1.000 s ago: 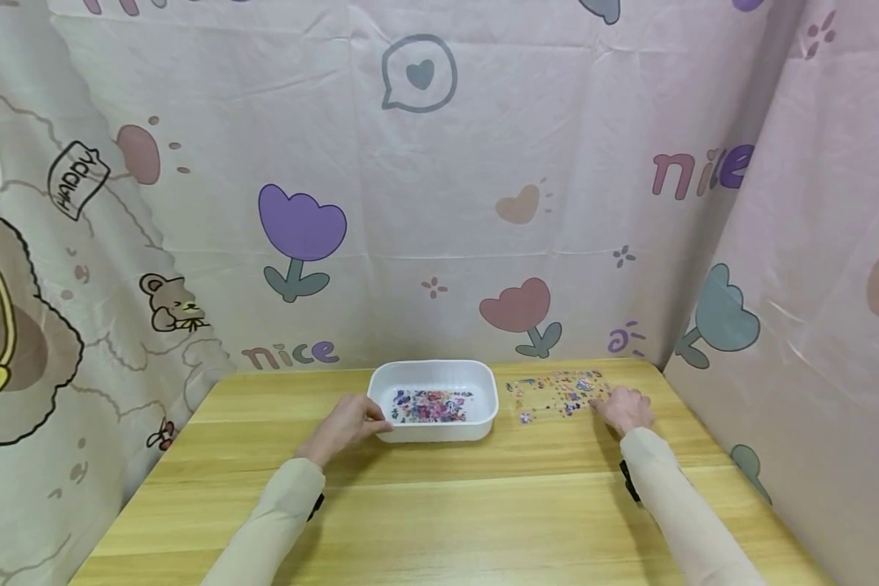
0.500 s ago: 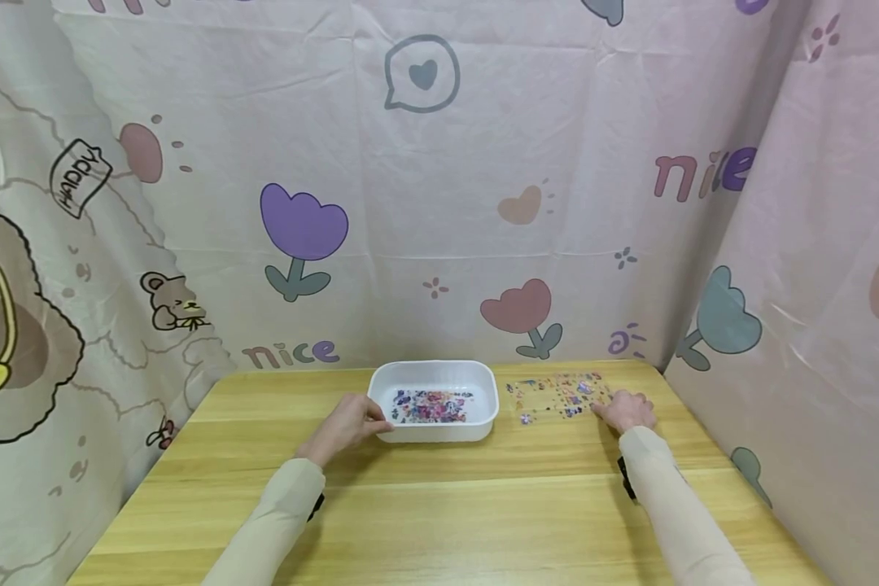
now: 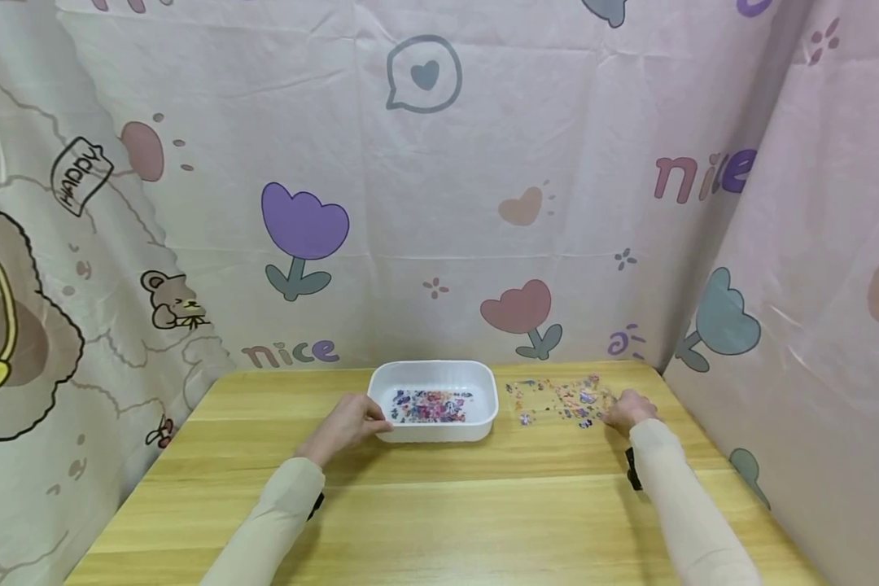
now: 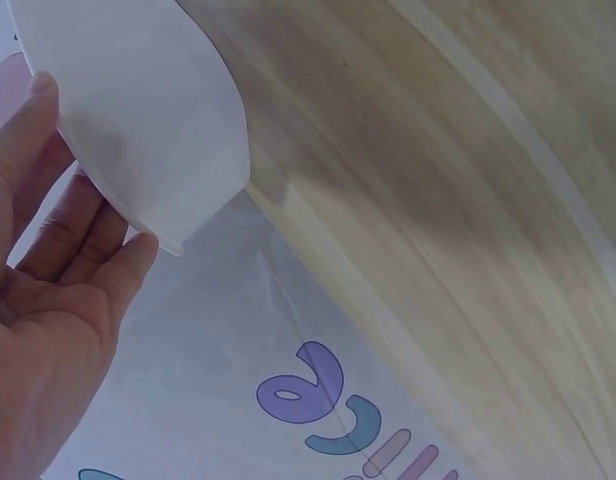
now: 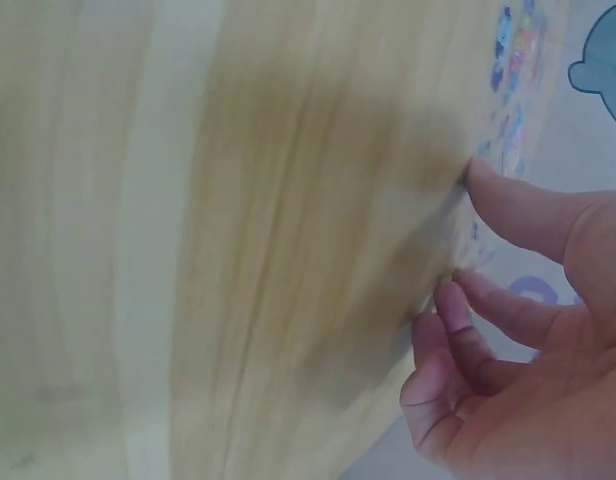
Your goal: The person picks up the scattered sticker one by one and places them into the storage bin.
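Observation:
A white plastic basin [image 3: 439, 434] stands on the wooden table, with colourful stickers [image 3: 432, 407] on its floor. My left hand [image 3: 347, 419] holds the basin's near left corner, its thumb and fingertips at the rim [image 4: 123, 212]. To the right of the basin lies clear film dotted with small colourful stickers [image 3: 557, 395]. My right hand [image 3: 632, 407] is at the film's right end, fingertips low by the table. In the right wrist view, the thumb [image 5: 523, 210] and the bent fingers stand apart beside the stickers.
The wooden table [image 3: 425, 505] ends at the back against a printed curtain [image 3: 439, 203]. More curtain [image 3: 835, 325] hangs down the right side, close to my right hand, and also along the left.
My right hand has shifted slightly right, and the stickers nearest it have slid right and towards me. The left hand and basin have stayed put.

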A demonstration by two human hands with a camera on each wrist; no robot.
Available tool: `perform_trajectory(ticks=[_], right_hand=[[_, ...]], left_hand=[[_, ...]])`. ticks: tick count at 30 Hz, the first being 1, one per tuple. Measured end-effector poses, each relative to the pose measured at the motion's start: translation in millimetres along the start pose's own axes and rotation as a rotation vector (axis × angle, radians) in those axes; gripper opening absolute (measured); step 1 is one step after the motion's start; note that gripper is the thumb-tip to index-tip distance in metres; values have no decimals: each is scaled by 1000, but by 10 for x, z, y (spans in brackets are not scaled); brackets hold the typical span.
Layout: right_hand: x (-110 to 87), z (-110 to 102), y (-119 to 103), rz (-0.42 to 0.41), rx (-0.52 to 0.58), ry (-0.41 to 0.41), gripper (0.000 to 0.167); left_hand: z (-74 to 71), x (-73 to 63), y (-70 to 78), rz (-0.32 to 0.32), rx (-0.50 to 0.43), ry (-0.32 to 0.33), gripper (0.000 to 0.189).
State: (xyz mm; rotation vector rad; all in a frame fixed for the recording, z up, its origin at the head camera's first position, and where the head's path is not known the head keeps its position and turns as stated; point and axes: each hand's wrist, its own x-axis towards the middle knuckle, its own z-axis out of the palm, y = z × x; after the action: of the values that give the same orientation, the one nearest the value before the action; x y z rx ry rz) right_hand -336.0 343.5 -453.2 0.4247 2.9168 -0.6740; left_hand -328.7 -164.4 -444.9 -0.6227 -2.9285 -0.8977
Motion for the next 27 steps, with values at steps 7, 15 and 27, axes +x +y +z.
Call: perform_trajectory(ticks=[7,15,27], right_hand=[[81,12,46,11,36,-8,48],[63,18,146,8,133,25,28],[68,25,237,14,163,194,33]], left_hand=[[-17,-15,-12,28,9,4,10],[-25,-19,0,23,10,4,10],[-19,17,-9,4,16,-8,12]])
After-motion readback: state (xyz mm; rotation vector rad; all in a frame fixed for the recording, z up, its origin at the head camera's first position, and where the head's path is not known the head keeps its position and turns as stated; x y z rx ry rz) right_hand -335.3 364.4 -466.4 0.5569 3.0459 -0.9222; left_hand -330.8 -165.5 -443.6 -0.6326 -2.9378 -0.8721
